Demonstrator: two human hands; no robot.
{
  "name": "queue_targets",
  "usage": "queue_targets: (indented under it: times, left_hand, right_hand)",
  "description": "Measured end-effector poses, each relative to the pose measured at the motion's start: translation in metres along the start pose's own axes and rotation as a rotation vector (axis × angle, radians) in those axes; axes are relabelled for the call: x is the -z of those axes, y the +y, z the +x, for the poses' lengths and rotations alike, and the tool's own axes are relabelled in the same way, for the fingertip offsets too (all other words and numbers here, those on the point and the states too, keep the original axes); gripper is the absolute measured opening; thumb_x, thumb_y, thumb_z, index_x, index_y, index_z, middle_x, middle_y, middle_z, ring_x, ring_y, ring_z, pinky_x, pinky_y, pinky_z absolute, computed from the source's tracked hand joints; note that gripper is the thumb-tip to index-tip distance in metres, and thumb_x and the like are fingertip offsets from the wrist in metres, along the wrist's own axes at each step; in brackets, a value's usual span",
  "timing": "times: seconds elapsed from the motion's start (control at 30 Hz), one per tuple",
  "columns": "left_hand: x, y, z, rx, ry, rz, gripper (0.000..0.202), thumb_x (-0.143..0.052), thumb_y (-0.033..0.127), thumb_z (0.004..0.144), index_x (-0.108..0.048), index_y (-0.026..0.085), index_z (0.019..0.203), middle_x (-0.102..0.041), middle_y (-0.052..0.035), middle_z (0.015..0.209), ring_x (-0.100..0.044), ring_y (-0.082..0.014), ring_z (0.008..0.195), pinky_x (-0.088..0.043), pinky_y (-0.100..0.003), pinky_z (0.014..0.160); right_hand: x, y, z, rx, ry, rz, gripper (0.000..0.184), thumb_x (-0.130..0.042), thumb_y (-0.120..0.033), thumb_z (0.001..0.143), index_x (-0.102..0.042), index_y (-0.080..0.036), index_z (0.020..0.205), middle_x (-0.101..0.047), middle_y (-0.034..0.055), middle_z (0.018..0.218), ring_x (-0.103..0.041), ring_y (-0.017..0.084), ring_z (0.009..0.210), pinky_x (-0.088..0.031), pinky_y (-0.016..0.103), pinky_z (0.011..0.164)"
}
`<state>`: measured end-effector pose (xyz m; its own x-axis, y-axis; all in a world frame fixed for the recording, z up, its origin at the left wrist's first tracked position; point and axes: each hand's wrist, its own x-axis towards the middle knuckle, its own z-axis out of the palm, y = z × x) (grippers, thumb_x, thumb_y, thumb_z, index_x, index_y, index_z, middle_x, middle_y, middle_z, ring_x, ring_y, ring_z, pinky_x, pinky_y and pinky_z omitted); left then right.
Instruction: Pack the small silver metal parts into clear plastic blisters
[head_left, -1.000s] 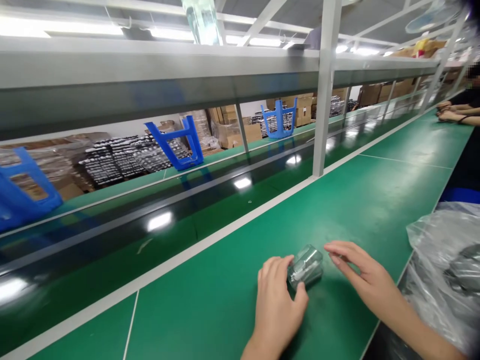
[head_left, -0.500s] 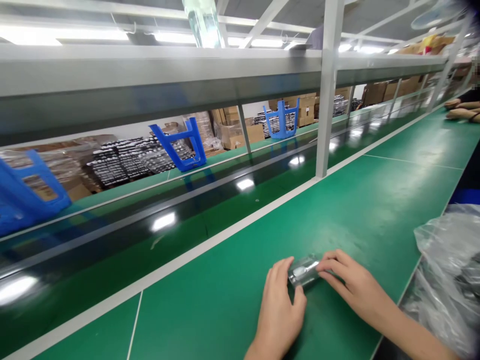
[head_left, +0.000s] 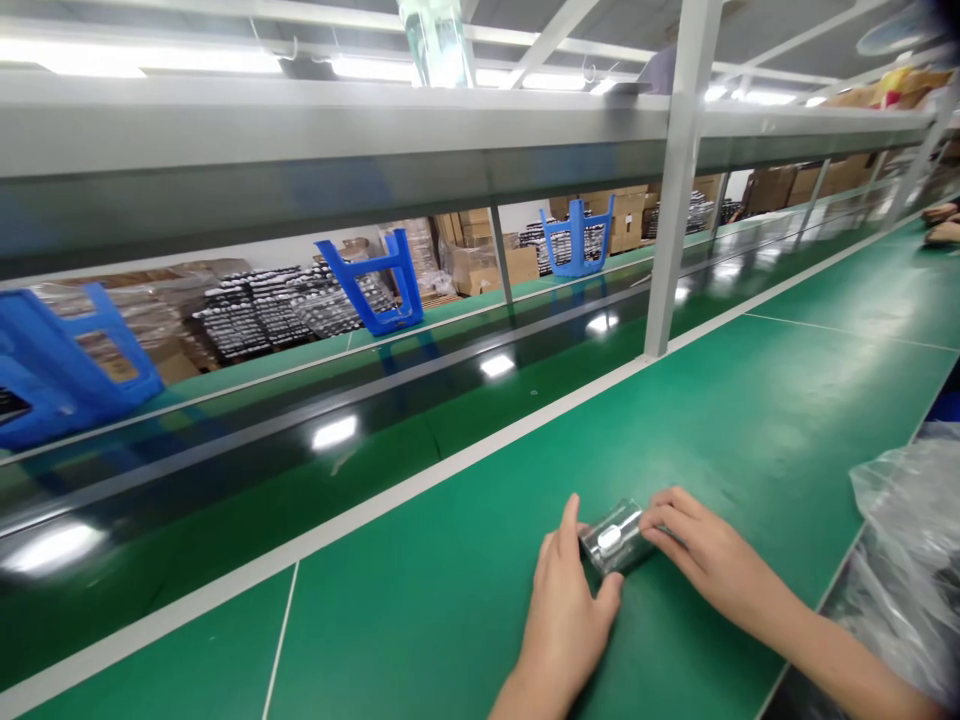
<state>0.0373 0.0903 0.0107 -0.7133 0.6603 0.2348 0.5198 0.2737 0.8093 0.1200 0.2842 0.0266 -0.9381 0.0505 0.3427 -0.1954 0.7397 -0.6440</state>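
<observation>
A short, shiny grey see-through cylinder point(head_left: 616, 538) with a pale oval patch lies tilted just above or on the green work surface point(head_left: 420, 610); which of the two I cannot tell. My right hand point(head_left: 686, 535) pinches its right end between thumb and fingertips. At the other end is my left hand point(head_left: 566, 600), index finger raised and thumb held apart, around the cylinder's left edge. Whether any left finger touches it is hard to make out.
A white post point(head_left: 675, 190) rises beyond my hands to a long shelf point(head_left: 315, 130). Past the white strip runs a dark glossy belt point(head_left: 405, 440). Blue stools point(head_left: 379, 285) stand upside down on the far side. Clear plastic bags point(head_left: 907, 540) hang at the right edge. Another person's hands point(head_left: 941, 225) rest far right.
My left index finger has straightened and lifted away from the cylinder's end. The cylinder has turned slightly, showing its pale patch more clearly. The view has shifted a little left.
</observation>
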Motion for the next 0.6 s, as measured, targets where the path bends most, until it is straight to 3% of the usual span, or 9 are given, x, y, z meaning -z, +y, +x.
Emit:
queue_targets:
  times: [0.43, 0.6]
  left_hand:
    - [0.001, 0.003, 0.001, -0.073, -0.026, 0.111, 0.103, -0.077, -0.025, 0.071, -0.019, 0.031, 0.135, -0.036, 0.0049, 0.121, -0.035, -0.0226, 0.107, -0.036, -0.032, 0.095]
    - [0.004, 0.004, 0.003, -0.037, -0.048, 0.132, 0.103, -0.083, -0.022, 0.073, -0.018, 0.031, 0.134, -0.035, 0.0044, 0.122, -0.033, -0.0219, 0.109, -0.036, -0.033, 0.096]
  right_hand:
    - [0.012, -0.012, 0.006, 0.042, -0.15, -0.13, 0.031, -0.021, -0.028, 0.102, -0.046, -0.016, 0.088, -0.036, 0.0034, 0.089, -0.041, 0.023, 0.08, -0.035, 0.04, 0.07]
    - [0.014, -0.005, 0.004, 0.086, -0.16, -0.231, 0.032, -0.018, -0.021, 0.1, -0.046, -0.015, 0.087, -0.034, 0.0054, 0.088, -0.039, 0.025, 0.079, -0.035, 0.041, 0.071]
